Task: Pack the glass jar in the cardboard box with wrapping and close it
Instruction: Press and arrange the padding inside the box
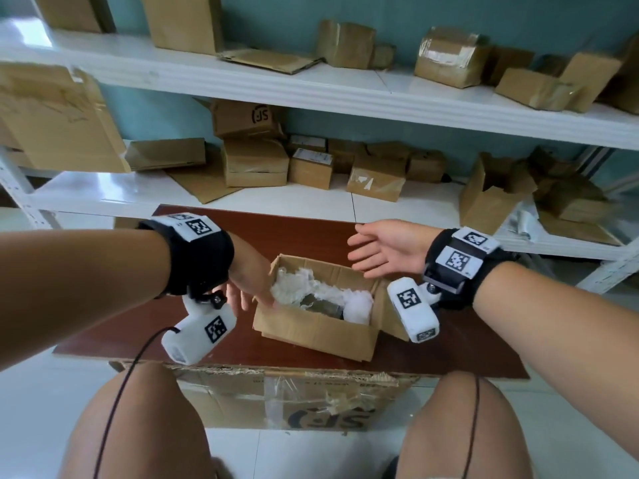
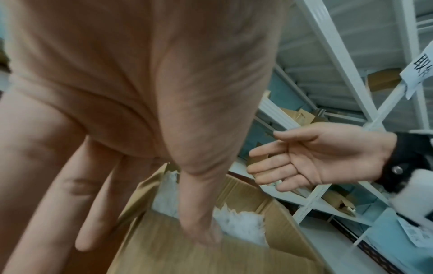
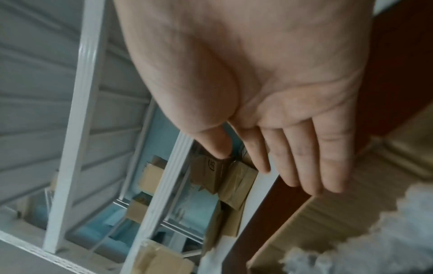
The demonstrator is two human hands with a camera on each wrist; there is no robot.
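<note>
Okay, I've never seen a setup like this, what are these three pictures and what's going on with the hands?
No machine here: a person wears cameras on the head and on both wrists. The head view looks down at a reddish-brown table with an open cardboard box on it. White wrapping fills the box, with something dark among it, maybe the jar. The other two pictures look along each palm. The left hand reaches to the box's near-left edge with straight fingers; the right hand hovers open, palm up, above the far-right corner. Neither holds anything. Shelves of other boxes stand behind.
</note>
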